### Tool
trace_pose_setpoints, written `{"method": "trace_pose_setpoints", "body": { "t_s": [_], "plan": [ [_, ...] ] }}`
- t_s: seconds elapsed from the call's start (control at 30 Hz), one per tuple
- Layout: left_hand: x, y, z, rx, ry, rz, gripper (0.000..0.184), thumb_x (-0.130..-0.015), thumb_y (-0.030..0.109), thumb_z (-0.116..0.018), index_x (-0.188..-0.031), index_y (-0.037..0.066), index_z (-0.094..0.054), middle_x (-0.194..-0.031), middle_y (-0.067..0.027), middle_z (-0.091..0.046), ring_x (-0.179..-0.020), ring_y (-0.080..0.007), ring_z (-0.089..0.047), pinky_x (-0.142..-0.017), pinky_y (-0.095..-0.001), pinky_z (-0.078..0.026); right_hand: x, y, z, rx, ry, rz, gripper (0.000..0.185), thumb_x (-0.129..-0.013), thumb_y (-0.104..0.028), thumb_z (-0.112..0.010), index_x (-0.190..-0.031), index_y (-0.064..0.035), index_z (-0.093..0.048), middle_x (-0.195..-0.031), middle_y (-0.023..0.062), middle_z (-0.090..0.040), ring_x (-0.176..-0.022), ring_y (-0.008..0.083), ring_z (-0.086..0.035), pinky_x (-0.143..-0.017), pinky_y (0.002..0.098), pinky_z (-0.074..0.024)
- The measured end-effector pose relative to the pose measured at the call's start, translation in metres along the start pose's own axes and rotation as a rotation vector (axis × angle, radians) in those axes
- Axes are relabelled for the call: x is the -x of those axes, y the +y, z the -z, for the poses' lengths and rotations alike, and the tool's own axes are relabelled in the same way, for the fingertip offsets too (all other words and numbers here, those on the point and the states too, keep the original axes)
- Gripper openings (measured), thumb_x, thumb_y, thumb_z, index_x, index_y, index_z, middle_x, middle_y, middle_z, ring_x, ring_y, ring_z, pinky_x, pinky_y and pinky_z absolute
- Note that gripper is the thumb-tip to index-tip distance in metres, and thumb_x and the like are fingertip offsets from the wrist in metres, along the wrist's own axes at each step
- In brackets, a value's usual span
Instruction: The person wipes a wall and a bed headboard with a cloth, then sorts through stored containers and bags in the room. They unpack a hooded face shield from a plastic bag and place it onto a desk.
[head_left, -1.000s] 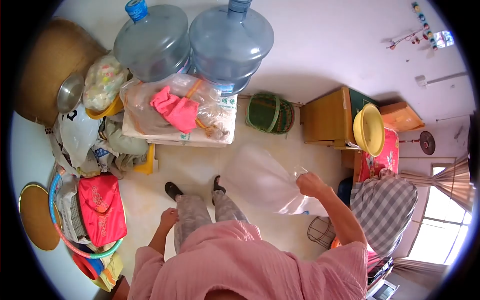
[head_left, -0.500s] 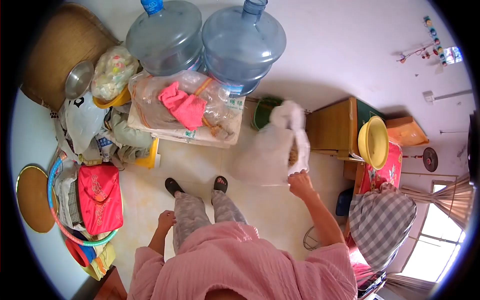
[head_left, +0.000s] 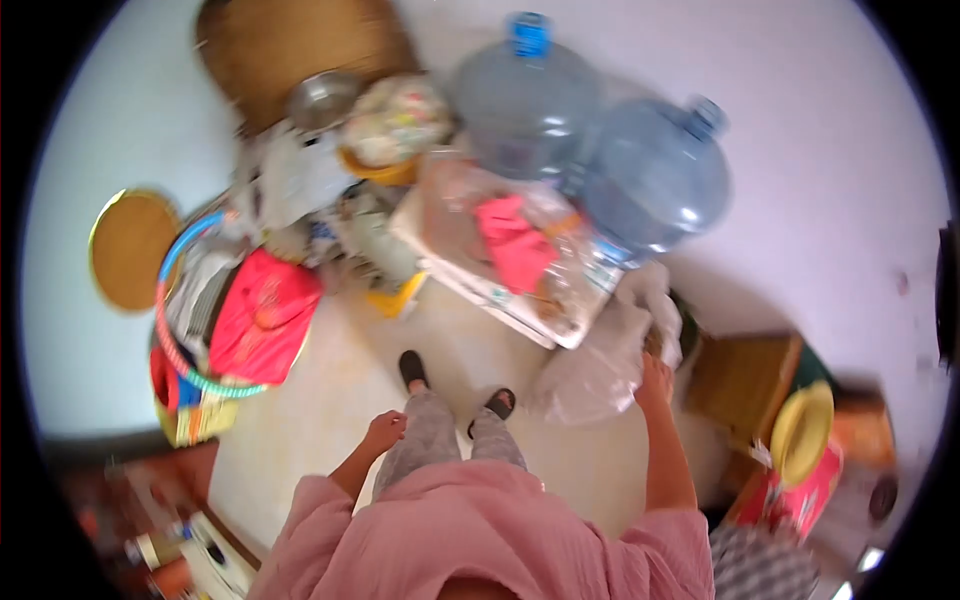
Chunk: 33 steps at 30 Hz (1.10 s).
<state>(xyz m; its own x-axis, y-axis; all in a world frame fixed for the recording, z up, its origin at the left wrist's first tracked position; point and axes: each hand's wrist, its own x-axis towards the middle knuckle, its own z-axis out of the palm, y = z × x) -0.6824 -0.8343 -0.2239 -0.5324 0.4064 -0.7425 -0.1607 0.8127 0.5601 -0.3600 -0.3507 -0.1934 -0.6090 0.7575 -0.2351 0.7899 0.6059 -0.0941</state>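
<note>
A translucent white plastic bag (head_left: 592,368) hangs from my right hand (head_left: 655,380), whose fingers are closed on its edge. The bag is spread out over the floor, to the right of my feet and close to the white box. Beside my left thigh is my left hand (head_left: 385,430), its fingers curled; whether anything is inside them is too blurred to tell. On the white box (head_left: 480,297) lie a clear plastic wrapping and a pink cloth (head_left: 515,243). Behind the bag, the green basket is mostly hidden.
Two large blue water bottles (head_left: 655,180) stand beyond the box. A wooden cabinet (head_left: 742,385) with a yellow basin (head_left: 802,433) is at the right. On the left are a red bag (head_left: 262,318), a hoop (head_left: 163,300) and piled bags.
The view has turned, shifting the room's contents clockwise. My right hand has carried the plastic bag toward the white box and basket. My left hand stays low near my leg.
</note>
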Motion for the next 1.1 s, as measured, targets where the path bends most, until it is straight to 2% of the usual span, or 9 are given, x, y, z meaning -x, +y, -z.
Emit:
{"method": "trace_pose_setpoints", "body": {
  "t_s": [0.07,0.2,0.33,0.4,0.47,0.5,0.77,0.83,1.1],
  "plan": [
    [0.005,-0.024,0.012,-0.164,0.088,-0.044,0.027,-0.083,0.024,-0.052,-0.096,0.004,-0.064,-0.086,-0.0151,-0.066,-0.076,-0.0284,-0.065,-0.069,-0.0374,-0.051,-0.002,-0.031,-0.005,0.001,0.313,0.147,0.053,-0.072,-0.003,-0.056,-0.124,-0.0075,-0.048,-0.118,0.0121,-0.051,-0.114,0.0306,-0.045,-0.1,0.044,-0.0311],
    [0.011,-0.064,0.029,-0.216,0.196,0.031,0.03,-0.084,0.029,-0.047,-0.091,0.006,-0.065,-0.094,-0.0166,-0.065,-0.092,-0.0365,-0.06,-0.081,-0.0424,-0.048,0.0,-0.104,0.002,-0.135,0.123,0.355,0.045,-0.077,-0.013,-0.059,-0.12,-0.0066,-0.051,-0.111,0.0154,-0.057,-0.103,0.0308,-0.054,-0.09,0.0441,-0.0375],
    [0.011,-0.092,0.04,-0.27,0.153,0.045,0.033,-0.085,0.032,-0.043,-0.089,0.009,-0.066,-0.098,-0.016,-0.065,-0.093,-0.0347,-0.06,-0.083,-0.0427,-0.047,-0.009,-0.165,-0.036,-0.297,-0.059,0.585,0.014,-0.083,-0.021,-0.055,-0.077,-0.0087,-0.056,-0.056,0.0139,-0.057,-0.053,0.0382,-0.057,-0.056,0.0484,-0.0456],
    [0.006,-0.1,0.046,-0.15,-0.023,0.143,0.032,-0.083,0.035,-0.047,-0.088,0.012,-0.067,-0.097,-0.0118,-0.066,-0.093,-0.0318,-0.06,-0.083,-0.0408,-0.047,-0.009,-0.21,-0.025,-0.232,-0.126,0.623,0.017,-0.083,-0.021,-0.053,-0.074,-0.0077,-0.055,-0.063,0.0156,-0.058,-0.06,0.038,-0.058,-0.06,0.0479,-0.0462],
    [-0.032,-0.161,0.035,-0.509,-0.025,-0.229,0.034,-0.081,0.038,-0.049,-0.09,0.011,-0.067,-0.101,-0.0137,-0.065,-0.098,-0.0309,-0.059,-0.084,-0.0406,-0.047,-0.015,-0.254,-0.014,-0.233,-0.146,0.658,0.019,-0.084,-0.021,-0.051,-0.073,-0.0068,-0.055,-0.067,0.0166,-0.059,-0.067,0.0375,-0.059,-0.063,0.0473,-0.0466],
    [-0.011,-0.114,0.053,-0.591,-0.114,-0.187,0.036,-0.081,0.038,-0.048,-0.095,0.01,-0.067,-0.103,-0.0157,-0.064,-0.098,-0.0325,-0.059,-0.085,-0.0409,-0.047,-0.018,-0.274,-0.01,-0.267,-0.135,0.679,0.019,-0.084,-0.022,-0.051,-0.074,-0.0065,-0.055,-0.069,0.0167,-0.059,-0.069,0.037,-0.06,-0.064,0.0469,-0.0468],
    [-0.029,-0.117,0.151,0.256,0.215,0.048,0.033,-0.085,0.029,-0.049,-0.096,0.002,-0.064,-0.088,-0.0163,-0.066,-0.077,-0.0285,-0.065,-0.069,-0.0381,-0.053,-0.051,-0.439,0.016,0.024,-0.657,0.724,0.033,-0.084,-0.011,-0.042,-0.115,-0.0119,-0.053,-0.113,0.0139,-0.056,-0.101,0.0328,-0.057,-0.081,0.0435,-0.0467],
    [-0.032,-0.136,0.173,0.575,0.299,0.137,0.027,-0.086,0.021,-0.05,-0.094,-0.002,-0.061,-0.075,-0.0142,-0.063,-0.058,-0.0214,-0.064,-0.053,-0.0323,-0.053,-0.063,-0.473,0.001,0.047,-0.674,0.888,0.032,-0.084,-0.01,-0.042,-0.114,-0.0115,-0.054,-0.112,0.0133,-0.057,-0.101,0.0333,-0.057,-0.082,0.044,-0.0461],
    [-0.043,-0.176,0.258,0.781,0.352,0.142,0.025,-0.089,0.014,-0.043,-0.078,-0.004,-0.056,-0.066,-0.0144,-0.061,-0.052,-0.0204,-0.061,-0.044,-0.0316,-0.049,-0.09,-0.632,-0.005,-0.033,-0.751,1.066,0.032,-0.083,-0.013,-0.047,-0.115,-0.0101,-0.05,-0.11,0.0162,-0.055,-0.099,0.0359,-0.056,-0.081,0.0452,-0.0454]
  ]
}}
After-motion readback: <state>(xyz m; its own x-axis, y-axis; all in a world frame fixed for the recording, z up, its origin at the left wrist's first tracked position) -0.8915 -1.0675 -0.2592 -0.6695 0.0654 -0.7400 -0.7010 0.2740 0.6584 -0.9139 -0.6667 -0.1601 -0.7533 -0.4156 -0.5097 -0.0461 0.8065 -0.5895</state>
